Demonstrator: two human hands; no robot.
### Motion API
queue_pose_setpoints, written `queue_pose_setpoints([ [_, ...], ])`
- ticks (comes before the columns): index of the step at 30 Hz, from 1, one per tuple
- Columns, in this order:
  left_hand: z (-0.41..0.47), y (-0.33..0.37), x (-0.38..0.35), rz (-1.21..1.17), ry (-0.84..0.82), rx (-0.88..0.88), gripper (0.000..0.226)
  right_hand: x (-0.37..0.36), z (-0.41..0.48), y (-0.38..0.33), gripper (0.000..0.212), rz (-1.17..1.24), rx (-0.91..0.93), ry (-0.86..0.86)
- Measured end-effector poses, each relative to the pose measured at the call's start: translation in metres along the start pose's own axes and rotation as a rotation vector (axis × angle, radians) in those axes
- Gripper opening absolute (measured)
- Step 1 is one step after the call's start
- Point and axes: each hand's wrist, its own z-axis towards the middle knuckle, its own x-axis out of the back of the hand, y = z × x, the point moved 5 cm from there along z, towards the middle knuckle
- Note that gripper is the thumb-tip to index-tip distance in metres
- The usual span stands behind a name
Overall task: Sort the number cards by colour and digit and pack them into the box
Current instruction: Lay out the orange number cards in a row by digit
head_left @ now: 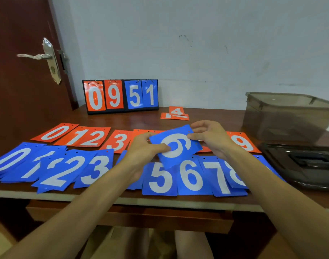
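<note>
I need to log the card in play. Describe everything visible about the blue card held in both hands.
The blue card with a white digit is a thin, glossy rectangle, plastic by its look, with small punched holes near one short edge. Its numeral, a 6 or 9, sits rotated. The card is lifted and tilted above the rows on the brown wooden table. The left hand pinches its near-left edge, the right hand its far-right corner.

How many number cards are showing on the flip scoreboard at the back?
4, left to right: orange 0, orange 9, blue 5, blue 1. More cards may hang hidden behind each.
</note>
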Motion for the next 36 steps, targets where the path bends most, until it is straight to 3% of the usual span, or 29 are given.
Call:
queue_pose_setpoints([
  [3,-0.010,-0.001,-0.021,0.027,-0.211,0.022,0.019,0.012,-0.003,0.001,0.022,-0.050,0.012,-0.024],
  [5,-0.008,-0.001,-0.024,0.108,-0.246,-0.003,0.021,0.018,-0.005,0.002,0.019,-0.060,0.013,-0.076],
  [7,-0.001,-0.002,-0.021,0.229,-0.199,-0.043,0.026,0.019,-0.005,0.005,0.018,-0.140,0.011,-0.130],
  [10,0.012,-0.007,-0.013,0.350,-0.111,-0.068,0.016,0.016,-0.001,0.012,0.019,-0.278,0.039,-0.177],
  [19,0.039,-0.005,-0.005,0.515,-0.081,-0.137,0.008,-0.017,0.005,0.025,0.022,-0.809,0.270,-0.296],
  [23,0.056,0.000,-0.005,0.588,-0.102,-0.171,0.008,-0.013,0.015,0.027,0.027,-0.856,0.284,-0.298],
  [31,0.134,0.015,0.000,0.750,-0.128,-0.216,0.009,-0.002,0.085,0.005,0.010,-0.842,0.337,-0.181],
  [36,0.213,0.004,0.000,0.782,-0.100,-0.187,0.018,0.003,0.161,0.016,0.019,-0.844,0.272,-0.114],
])
